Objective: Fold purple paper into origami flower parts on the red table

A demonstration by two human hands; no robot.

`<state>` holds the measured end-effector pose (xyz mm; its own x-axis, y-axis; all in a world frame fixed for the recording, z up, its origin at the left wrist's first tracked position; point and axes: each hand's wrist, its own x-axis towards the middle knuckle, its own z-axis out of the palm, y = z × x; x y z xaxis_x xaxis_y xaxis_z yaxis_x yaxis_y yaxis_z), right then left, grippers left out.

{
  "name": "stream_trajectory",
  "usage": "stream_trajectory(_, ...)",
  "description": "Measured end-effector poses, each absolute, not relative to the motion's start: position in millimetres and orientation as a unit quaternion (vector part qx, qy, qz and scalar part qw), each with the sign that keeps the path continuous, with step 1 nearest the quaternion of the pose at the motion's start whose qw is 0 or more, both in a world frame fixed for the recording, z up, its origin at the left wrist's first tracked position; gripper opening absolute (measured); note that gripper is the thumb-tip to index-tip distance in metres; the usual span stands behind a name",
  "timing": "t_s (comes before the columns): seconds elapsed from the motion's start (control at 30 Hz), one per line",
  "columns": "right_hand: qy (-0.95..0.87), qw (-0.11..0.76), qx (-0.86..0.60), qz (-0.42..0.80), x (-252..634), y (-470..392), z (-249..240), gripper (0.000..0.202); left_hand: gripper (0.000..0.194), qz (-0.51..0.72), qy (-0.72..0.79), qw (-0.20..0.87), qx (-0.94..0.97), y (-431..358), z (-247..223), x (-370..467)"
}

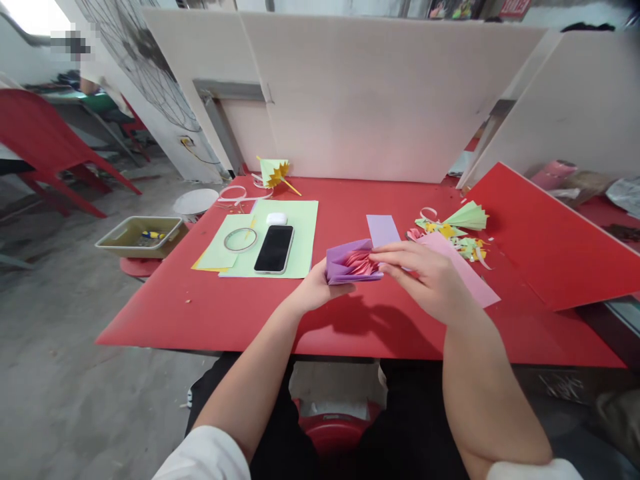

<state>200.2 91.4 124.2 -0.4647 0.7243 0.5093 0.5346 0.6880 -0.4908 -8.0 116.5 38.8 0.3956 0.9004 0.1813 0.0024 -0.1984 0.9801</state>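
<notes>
A folded purple paper piece [340, 267] with pink pleated paper [361, 263] inside is held above the red table. My left hand [320, 288] is wrapped round its left side and underside. On its right, my right hand [425, 275] touches the pink pleats with its fingertips, the fingers held close together. Just behind lies a flat lilac paper [383, 230] on the table. A pink sheet [463, 267] lies partly under my right hand, beside green and yellow paper scraps [470, 247].
On the red table [240, 313], green sheets [303, 223] carry a phone [275, 249], a tape ring [240, 239] and a white case [277, 219]. A green-yellow paper form [275, 172] stands behind. A red board [565, 233] leans at right; a bin [143, 250] sits left.
</notes>
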Motion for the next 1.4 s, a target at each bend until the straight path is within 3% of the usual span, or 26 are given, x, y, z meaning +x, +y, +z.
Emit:
stream_trajectory(0.17, -0.854, 0.322, -0.372, 0.171, 195, 92, 123, 0.026, 0.050, 0.412, 0.362, 0.556, 0.625, 115, 36, -7)
stream_trajectory(0.37, -0.860, 0.242, -0.363, 0.266, 203, 91, 127, 0.028, 0.062, 0.397, 0.334, 0.566, 0.641, 115, 43, -10)
stream_trajectory(0.6, -0.824, 0.374, -0.374, 0.200, 202, 90, 127, 0.016, 0.080, 0.363, 0.321, 0.557, 0.675, 113, 53, -19)
stream_trajectory(0.8, -0.862, 0.298, -0.355, 0.205, 192, 90, 122, 0.018, 0.085, 0.345, 0.271, 0.580, 0.686, 109, 57, -20)
stream_trajectory(1.13, -0.872, 0.173, -0.398, 0.225, 186, 89, 119, 0.032, 0.118, 0.202, 0.205, 0.631, 0.720, 119, 48, -38)
stream_trajectory(1.27, -0.869, 0.144, -0.410, 0.237, 184, 91, 116, 0.039, 0.117, 0.196, 0.220, 0.618, 0.729, 119, 49, -43)
stream_trajectory(1.4, -0.851, 0.183, -0.409, 0.274, 189, 98, 111, 0.042, 0.109, 0.244, 0.278, 0.571, 0.732, 113, 59, -42)
